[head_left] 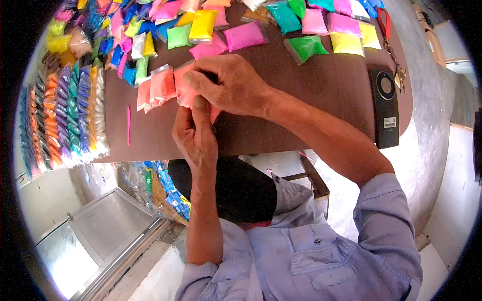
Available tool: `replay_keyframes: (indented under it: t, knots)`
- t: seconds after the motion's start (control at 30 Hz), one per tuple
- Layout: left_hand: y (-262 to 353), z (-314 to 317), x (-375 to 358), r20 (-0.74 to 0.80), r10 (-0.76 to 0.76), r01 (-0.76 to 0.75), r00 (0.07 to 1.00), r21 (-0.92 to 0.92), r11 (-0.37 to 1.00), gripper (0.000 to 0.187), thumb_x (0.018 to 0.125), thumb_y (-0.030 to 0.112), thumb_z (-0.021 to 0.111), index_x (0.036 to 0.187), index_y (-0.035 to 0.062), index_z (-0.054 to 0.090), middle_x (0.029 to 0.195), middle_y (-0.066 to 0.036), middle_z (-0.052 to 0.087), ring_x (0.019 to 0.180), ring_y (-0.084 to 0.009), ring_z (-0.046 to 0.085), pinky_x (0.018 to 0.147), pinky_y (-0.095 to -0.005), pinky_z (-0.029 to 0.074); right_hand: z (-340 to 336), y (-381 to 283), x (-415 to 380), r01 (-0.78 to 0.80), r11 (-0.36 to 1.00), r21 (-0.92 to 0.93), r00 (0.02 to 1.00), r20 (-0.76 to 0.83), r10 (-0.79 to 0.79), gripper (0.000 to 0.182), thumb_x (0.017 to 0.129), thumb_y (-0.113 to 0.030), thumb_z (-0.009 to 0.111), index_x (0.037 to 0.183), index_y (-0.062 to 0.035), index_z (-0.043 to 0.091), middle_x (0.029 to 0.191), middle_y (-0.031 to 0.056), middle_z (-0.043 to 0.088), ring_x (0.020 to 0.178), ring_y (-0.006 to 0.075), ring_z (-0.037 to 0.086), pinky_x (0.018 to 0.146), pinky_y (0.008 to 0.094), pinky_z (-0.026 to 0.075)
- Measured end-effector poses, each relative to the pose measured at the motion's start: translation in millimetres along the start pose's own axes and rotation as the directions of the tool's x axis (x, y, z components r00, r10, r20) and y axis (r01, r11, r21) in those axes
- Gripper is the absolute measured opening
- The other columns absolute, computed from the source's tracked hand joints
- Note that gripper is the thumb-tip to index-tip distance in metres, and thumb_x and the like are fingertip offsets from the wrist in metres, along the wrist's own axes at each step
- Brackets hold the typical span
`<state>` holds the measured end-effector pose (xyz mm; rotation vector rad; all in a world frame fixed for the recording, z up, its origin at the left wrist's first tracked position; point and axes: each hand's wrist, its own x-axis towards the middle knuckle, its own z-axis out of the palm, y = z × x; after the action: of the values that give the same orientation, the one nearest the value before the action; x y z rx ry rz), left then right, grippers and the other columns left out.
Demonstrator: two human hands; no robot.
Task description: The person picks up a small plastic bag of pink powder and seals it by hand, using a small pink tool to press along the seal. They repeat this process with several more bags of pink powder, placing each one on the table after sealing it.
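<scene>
My right hand (pixel 228 83) comes in from the right with its fingers curled and thumb pressed down on a coral-coloured packet (pixel 184 89). Below it, my left hand (pixel 196 135) points up, thumb and fingers pinching the lower edge of the same packet. The two hands meet there and hide much of it. Side by side to its left on the brown table (pixel 301 105) lie another coral packet (pixel 162 86) and a narrower one (pixel 143 95), both in clear plastic. Close to their left is a thin pink stick (pixel 128 125).
Many colourful filled packets (pixel 203 25) spread along the table's far side. Strips of twisted coloured packets (pixel 63 115) hang over the left edge. At the right are a black device with a round dial (pixel 385 108) and keys on a red strap (pixel 399 75). A broom (pixel 163 200) stands below.
</scene>
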<state>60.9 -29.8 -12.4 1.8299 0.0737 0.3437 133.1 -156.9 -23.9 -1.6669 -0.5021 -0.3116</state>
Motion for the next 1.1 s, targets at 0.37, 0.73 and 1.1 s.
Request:
replay_keyframes:
  t: [0.37, 0.73, 1.1]
  knots:
    - [2.4, -0.7, -1.9, -0.005, -0.001, 0.001, 1.0, -0.003, 1.0, 0.034, 0.111, 0.03, 0.061, 0.097, -0.0004, 0.069, 0.08, 0.005, 0.055, 0.076, -0.0053, 0.046, 0.063, -0.0246, 0.037, -0.2, -0.8, 0.8, -0.028, 0.999, 0.016, 1.0, 0.004, 0.028, 0.026, 0.099, -0.023, 0.067, 0.086, -0.0008, 0.066, 0.068, 0.0155, 0.059, 0.058, 0.0213, 0.056, 0.058, 0.039, 0.048]
    - [0.4, -3.3, -1.5, -0.005, -0.003, 0.003, 1.0, -0.032, 0.999, 0.035, 0.112, 0.032, 0.059, 0.099, 0.0035, 0.074, 0.087, 0.006, 0.063, 0.078, -0.0036, 0.049, 0.067, -0.0216, 0.039, -2.9, -4.9, -1.3, 0.013, 1.0, -0.028, 0.999, 0.032, -0.012, 0.028, 0.098, -0.026, 0.069, 0.084, -0.0018, 0.066, 0.07, 0.0182, 0.062, 0.06, 0.0286, 0.062, 0.058, 0.0416, 0.048]
    - [-9.6, -9.4, 0.2, 0.009, -0.015, 0.015, 1.0, 0.027, 1.0, 0.041, 0.113, 0.036, 0.055, 0.1, 0.002, 0.074, 0.09, 0.004, 0.064, 0.081, -0.0043, 0.051, 0.068, -0.0224, 0.042, -0.7, -3.8, -0.8, 0.034, 0.999, -0.009, 0.999, -0.004, -0.034, 0.024, 0.099, -0.024, 0.068, 0.09, -0.0026, 0.068, 0.07, 0.0182, 0.061, 0.059, 0.0293, 0.061, 0.057, 0.0408, 0.048]
